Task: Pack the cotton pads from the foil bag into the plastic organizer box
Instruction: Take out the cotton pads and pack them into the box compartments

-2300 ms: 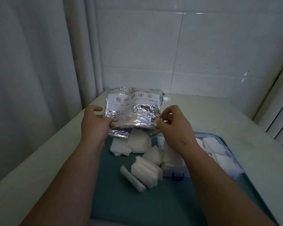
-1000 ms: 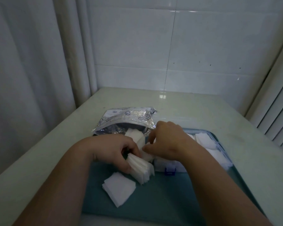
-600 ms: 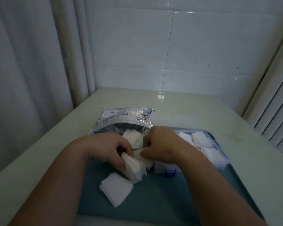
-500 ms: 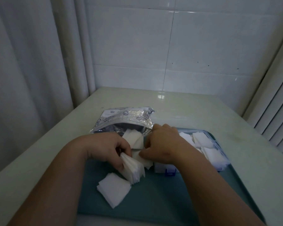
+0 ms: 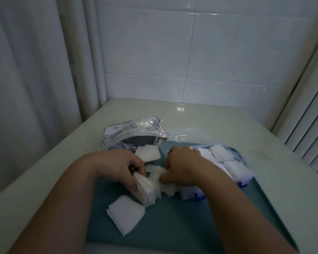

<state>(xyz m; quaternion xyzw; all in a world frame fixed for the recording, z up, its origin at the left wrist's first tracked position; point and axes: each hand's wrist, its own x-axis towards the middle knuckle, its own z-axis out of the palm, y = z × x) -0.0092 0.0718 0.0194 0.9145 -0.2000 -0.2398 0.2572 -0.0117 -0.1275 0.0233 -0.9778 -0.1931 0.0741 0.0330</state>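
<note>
My left hand [image 5: 121,165] grips a fanned stack of cotton pads [image 5: 147,189], and my right hand [image 5: 182,167] pinches loose pads [image 5: 168,187] touching it. The foil bag [image 5: 134,132] lies open just behind, the plastic organizer box [image 5: 241,163] holds pads at right, both on the desk [image 5: 228,125]

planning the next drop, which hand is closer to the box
Right. The right hand is at the left end of the box; the left hand, farther left, grips a pad stack.
</note>
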